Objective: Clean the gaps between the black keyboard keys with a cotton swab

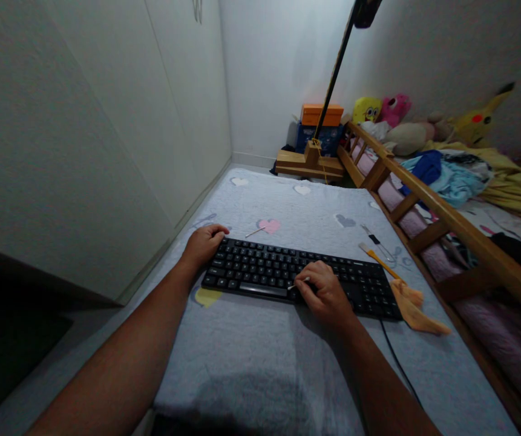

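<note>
A black keyboard [260, 266] lies flat on a pale cloth with heart prints. At its far left corner, my left hand [204, 243] grips the edge with curled fingers. My right hand [324, 293] is over the keys right of the space bar, pinching a cotton swab [293, 286] whose tip reaches down to the keys there. Part of the keyboard is hidden under this hand. Beyond the keyboard, a second cotton swab [255, 231] rests on the cloth. An orange cloth [417, 306] lies against the keyboard's right end.
Right of the keyboard lie a brush with a yellow handle [383, 264] and a metal tool with a black grip [374, 240]. The keyboard cable [399, 357] trails toward me. A wooden bed rail [442, 221] borders the right side, a white cabinet [119, 121] the left.
</note>
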Tool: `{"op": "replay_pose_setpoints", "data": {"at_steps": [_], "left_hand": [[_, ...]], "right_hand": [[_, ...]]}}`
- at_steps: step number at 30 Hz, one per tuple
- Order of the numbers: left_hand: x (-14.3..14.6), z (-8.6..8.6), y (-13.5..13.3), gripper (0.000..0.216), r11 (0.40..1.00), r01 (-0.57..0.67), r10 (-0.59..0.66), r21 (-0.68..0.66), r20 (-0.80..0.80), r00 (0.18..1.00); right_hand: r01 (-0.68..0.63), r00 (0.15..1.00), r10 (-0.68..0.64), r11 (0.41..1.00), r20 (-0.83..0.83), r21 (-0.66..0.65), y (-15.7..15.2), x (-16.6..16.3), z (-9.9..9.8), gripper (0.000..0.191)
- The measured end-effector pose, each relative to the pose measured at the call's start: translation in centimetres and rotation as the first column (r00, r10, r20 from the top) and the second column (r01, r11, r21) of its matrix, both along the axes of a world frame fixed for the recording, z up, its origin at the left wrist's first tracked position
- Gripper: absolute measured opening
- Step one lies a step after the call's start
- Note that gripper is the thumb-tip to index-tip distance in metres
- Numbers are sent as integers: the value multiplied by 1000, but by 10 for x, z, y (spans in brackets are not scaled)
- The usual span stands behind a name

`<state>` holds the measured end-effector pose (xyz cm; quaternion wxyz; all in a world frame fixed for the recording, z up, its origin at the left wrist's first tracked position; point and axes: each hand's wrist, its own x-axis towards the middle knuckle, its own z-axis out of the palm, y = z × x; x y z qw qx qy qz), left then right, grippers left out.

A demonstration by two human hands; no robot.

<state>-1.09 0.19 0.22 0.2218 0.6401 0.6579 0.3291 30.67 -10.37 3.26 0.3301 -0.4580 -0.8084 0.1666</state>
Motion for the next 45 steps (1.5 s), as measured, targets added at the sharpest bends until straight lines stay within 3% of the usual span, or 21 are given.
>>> {"op": "replay_pose_setpoints", "data": {"at_steps": [45], "left_hand": [[2,3,-2,35,1000,-1,1,1,-1,1000]], "right_hand": [[-55,998,56,998,-6,8,-1,-3,-2,18]]}}
